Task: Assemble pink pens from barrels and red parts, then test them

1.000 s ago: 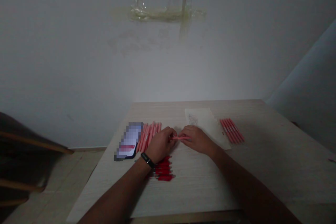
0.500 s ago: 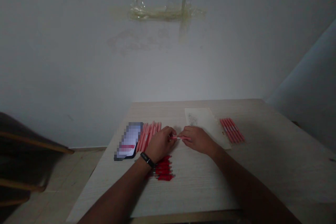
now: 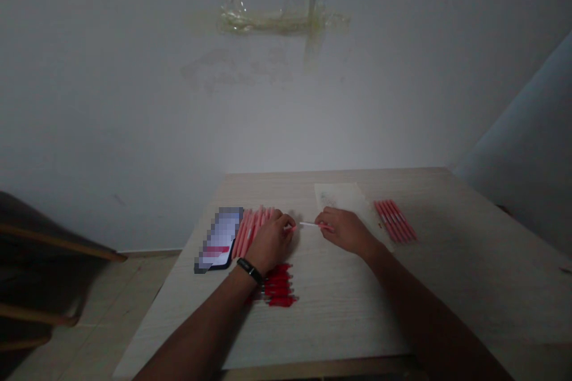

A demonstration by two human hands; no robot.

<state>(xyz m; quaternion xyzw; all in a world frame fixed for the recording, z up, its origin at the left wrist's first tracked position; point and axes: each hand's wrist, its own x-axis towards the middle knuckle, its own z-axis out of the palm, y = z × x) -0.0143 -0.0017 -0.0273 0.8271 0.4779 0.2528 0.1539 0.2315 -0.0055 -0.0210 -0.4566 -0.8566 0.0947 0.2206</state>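
Observation:
My left hand (image 3: 274, 241), wearing a black wristband (image 3: 249, 271), is closed on a short pink pen piece (image 3: 290, 228), perhaps a cap. Across a small gap, my right hand (image 3: 342, 229) pinches a pink pen (image 3: 325, 226) whose thin whitish shaft points left towards that piece. Beside my left hand lies a row of pink pens (image 3: 245, 232). Nearer the front, partly covered by my left wrist, is a group of red pens (image 3: 279, 286). A pale sheet of paper (image 3: 351, 196) with dark scribbles lies just beyond my right hand.
A phone (image 3: 218, 238) with a lit, blurred screen lies at the left of the wooden table (image 3: 330, 321). Several pink pens (image 3: 395, 220) lie side by side at the right. The wall (image 3: 286, 125) stands behind, and dark wooden furniture (image 3: 40, 274) is at the left.
The pink pen between my hands has come apart. My right hand has moved slightly right and up with one part, exposing a thin whitish shaft; the pink piece stays in my left.

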